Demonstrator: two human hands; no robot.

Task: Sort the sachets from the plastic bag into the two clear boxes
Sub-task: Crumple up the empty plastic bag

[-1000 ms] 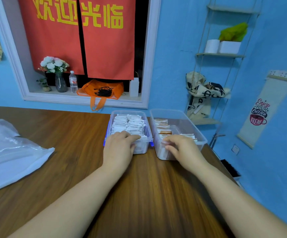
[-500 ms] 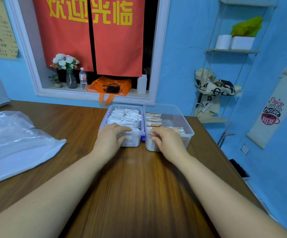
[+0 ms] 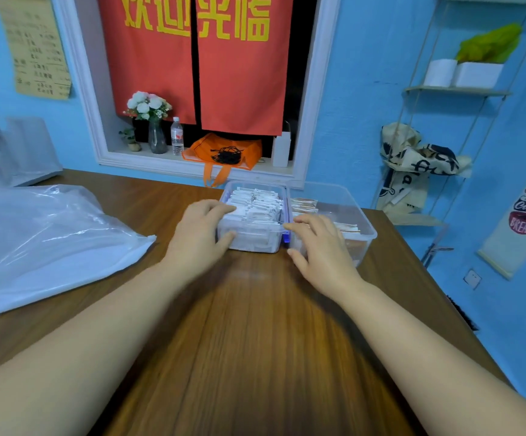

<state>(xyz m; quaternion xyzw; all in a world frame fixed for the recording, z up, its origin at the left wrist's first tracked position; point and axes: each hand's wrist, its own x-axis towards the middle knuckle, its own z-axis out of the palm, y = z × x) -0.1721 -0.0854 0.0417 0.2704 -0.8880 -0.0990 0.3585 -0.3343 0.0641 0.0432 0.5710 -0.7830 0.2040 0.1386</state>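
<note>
Clear left box [image 3: 255, 242]: near wall pinched by left hand [image 3: 199, 236]; right hand [image 3: 323, 248] likely grips right box [image 3: 346, 202] (blurry)

Person, head-camera view. Left hand [image 3: 197, 234] and right hand [image 3: 324, 247]: bare. Left forearm [image 3: 82, 341] and right forearm [image 3: 428, 350]: uncovered from the wrist to the lower edge of the frame. Outlines are slightly softened by blur.

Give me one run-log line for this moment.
left hand: grips left box, packed with white sachets | right hand: grips right box, partly filled, brown sachets | plastic bag: lying on table, left side
</note>
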